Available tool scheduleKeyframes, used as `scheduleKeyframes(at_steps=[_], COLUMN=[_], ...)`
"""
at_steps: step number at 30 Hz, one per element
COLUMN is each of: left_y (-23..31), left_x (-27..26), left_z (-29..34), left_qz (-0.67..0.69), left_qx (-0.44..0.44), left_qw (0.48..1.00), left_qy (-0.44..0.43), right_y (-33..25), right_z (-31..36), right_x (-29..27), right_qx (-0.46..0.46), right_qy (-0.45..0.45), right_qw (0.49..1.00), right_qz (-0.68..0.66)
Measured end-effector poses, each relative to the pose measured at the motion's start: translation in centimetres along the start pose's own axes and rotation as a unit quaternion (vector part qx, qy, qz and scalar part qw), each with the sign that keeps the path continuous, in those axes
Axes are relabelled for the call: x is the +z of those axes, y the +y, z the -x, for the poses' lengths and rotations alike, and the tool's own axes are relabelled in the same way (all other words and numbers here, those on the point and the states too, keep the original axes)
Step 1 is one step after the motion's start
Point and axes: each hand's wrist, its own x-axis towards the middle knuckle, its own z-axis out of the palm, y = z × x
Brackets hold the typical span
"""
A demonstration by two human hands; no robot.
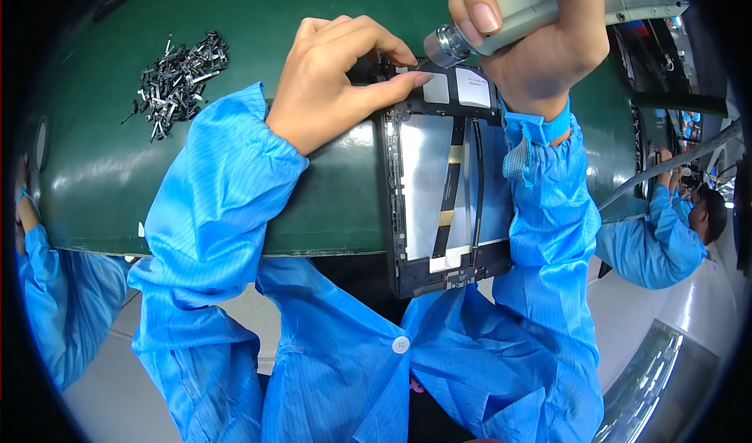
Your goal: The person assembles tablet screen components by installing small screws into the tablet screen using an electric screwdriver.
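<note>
"So, here's the tablet (415, 184), opened up, near end jutting past the edge of the green table (337, 216) toward the lap. What's the play?"

"Heat work at the far end, I'd judge: the metal nozzle (446, 47) of what looks like a heat gun (521, 12) aims at the far-left corner, and the left hand (333, 75) is just beside it."

"And the grips?"

"Left thumb and forefinger curl close together at that far edge; whether they pinch anything, I can't tell. The right hand (560, 55) wraps firmly round the heat gun's body!"

"What does the next move call for?"

"My guess: fingertips out of the hot air, tablet steady, a gentle lift if that edge loosens."

"Count it up!"

"One tablet, one heat gun, two hands working. On the tablet, two pale patches (473, 88) at the far end and two dark strips (450, 184) lengthwise, the broader one wearing two gold bands (445, 218)."

"Further out?"

"One heap (182, 83) of small black and silver parts on the table's left, too tangled to number. And two co-workers in blue: one sleeve (66, 302) far left, one person (654, 247) far right!"
</note>
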Motion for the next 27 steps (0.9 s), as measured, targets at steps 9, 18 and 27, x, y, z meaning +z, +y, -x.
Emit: scheduleKeyframes(at_steps=[9,18,27], left_y=[0.0,-0.3,-0.3], left_x=[-0.3,0.3,0.0], left_z=[0.0,-0.1,-0.1], left_qz=[0.018,0.032,0.027], left_qx=[0.018,0.041,0.053], left_qw=[1.000,0.998,0.998], left_qy=[0.002,0.027,0.027], right_y=[0.5,-0.4,-0.4], right_z=[0.0,0.0,0.0], right_x=[-0.8,0.4,0.3], right_qx=[-0.012,0.008,0.012], right_qy=[-0.047,0.008,-0.008], right_qw=[0.999,1.000,1.000], right_qz=[-0.013,0.011,0.012])
